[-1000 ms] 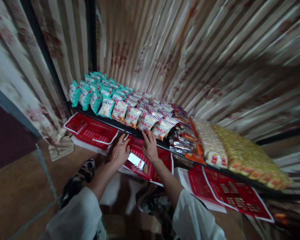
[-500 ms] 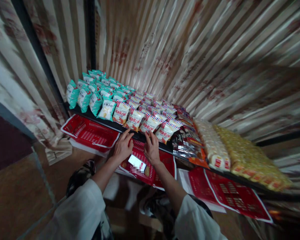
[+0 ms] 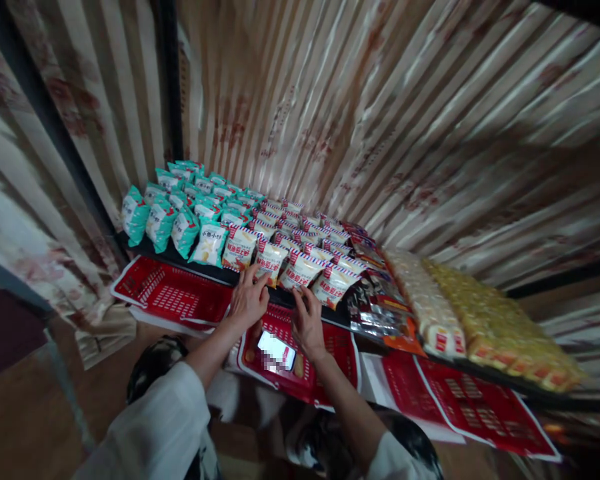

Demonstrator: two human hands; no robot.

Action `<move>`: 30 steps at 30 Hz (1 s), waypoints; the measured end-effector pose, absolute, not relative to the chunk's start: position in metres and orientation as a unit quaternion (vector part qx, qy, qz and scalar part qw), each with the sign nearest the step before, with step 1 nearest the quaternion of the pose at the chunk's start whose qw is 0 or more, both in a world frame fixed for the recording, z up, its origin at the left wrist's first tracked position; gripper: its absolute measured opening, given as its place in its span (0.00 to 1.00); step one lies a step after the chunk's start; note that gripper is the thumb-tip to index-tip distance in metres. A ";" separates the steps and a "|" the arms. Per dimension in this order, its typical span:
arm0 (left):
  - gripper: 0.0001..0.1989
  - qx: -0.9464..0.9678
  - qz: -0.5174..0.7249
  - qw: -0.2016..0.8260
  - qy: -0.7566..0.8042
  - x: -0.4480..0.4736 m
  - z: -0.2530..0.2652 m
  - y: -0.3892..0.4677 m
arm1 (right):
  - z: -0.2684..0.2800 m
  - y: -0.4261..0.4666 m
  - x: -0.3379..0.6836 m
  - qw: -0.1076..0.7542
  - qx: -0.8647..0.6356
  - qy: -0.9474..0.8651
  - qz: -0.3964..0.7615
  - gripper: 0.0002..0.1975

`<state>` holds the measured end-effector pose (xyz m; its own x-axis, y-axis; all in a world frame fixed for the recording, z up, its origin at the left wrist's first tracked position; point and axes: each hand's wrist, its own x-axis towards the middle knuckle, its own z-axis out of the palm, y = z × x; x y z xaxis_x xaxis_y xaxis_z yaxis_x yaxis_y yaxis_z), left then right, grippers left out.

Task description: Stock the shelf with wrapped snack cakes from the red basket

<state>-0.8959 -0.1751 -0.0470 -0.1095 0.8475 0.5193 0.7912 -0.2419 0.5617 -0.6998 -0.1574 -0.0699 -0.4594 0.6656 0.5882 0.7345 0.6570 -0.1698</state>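
Observation:
My left hand (image 3: 250, 300) is at the front edge of the black shelf (image 3: 173, 253), its fingers stretched toward the lower part of a white snack bag with a striped top (image 3: 271, 259). The fingertips appear to touch that bag. To its right, my right hand (image 3: 309, 320) reaches up with its fingers apart, fingertips at the bottom of the neighbouring striped-top bag (image 3: 303, 268). Neither bag is lifted; both stand upright in the front row. Below and between my hands, a phone with a lit screen (image 3: 277, 351) lies in a red basket (image 3: 305, 390).
Several teal snack bags (image 3: 209, 244) stand in rows on the left. Dark shiny packets (image 3: 375, 310), a white bagged bundle (image 3: 425, 300) and a yellow one (image 3: 500, 320) lie on the right. More red baskets (image 3: 173, 287) sit under the shelf, before a striped curtain (image 3: 290, 100).
The camera view has tilted, so the shelf sits lower in the picture. Both hands stay by the same two bags; the left fingers overlap their bag a little more.

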 end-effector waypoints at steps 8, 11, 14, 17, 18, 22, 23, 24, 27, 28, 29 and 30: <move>0.21 0.703 0.394 0.054 0.589 -0.906 -0.046 -0.162 | -0.070 -0.161 -0.706 0.328 -0.432 -0.836 -0.077 0.34; 0.20 0.709 0.399 0.052 0.580 -0.909 -0.045 -0.162 | -0.071 -0.160 -0.710 0.331 -0.435 -0.833 -0.078 0.34; 0.20 0.717 0.395 0.058 0.572 -0.911 -0.046 -0.163 | -0.071 -0.157 -0.712 0.332 -0.433 -0.835 -0.074 0.34; 0.20 0.722 0.388 0.064 0.569 -0.912 -0.047 -0.164 | -0.069 -0.156 -0.713 0.333 -0.436 -0.833 -0.070 0.34; 0.20 0.722 0.388 0.063 0.570 -0.912 -0.047 -0.165 | -0.069 -0.157 -0.713 0.334 -0.436 -0.833 -0.070 0.34; 0.20 0.721 0.391 0.058 0.569 -0.912 -0.047 -0.167 | -0.068 -0.162 -0.714 0.336 -0.433 -0.833 -0.081 0.35; 0.20 0.721 0.393 0.058 0.567 -0.912 -0.046 -0.168 | -0.068 -0.163 -0.715 0.335 -0.431 -0.834 -0.085 0.35; 0.20 0.720 0.396 0.058 0.567 -0.912 -0.046 -0.169 | -0.068 -0.164 -0.717 0.335 -0.427 -0.835 -0.089 0.35; 0.19 0.697 0.413 0.044 0.584 -0.913 -0.044 -0.171 | -0.068 -0.165 -0.727 0.332 -0.409 -0.845 -0.093 0.36; 0.19 0.681 0.423 0.034 0.596 -0.913 -0.044 -0.171 | -0.067 -0.165 -0.731 0.327 -0.402 -0.850 -0.090 0.36; 0.19 0.662 0.434 0.024 0.611 -0.914 -0.043 -0.171 | -0.066 -0.164 -0.736 0.321 -0.396 -0.856 -0.084 0.36; 0.20 0.640 0.446 0.015 0.625 -0.916 -0.043 -0.170 | -0.065 -0.163 -0.742 0.314 -0.390 -0.862 -0.078 0.36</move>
<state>-0.9158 -0.1705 -0.0427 -0.1808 0.8140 0.5520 0.7867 -0.2171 0.5779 -0.7418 -0.1634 -0.0652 -0.4990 0.6228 0.6026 0.7210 0.6842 -0.1102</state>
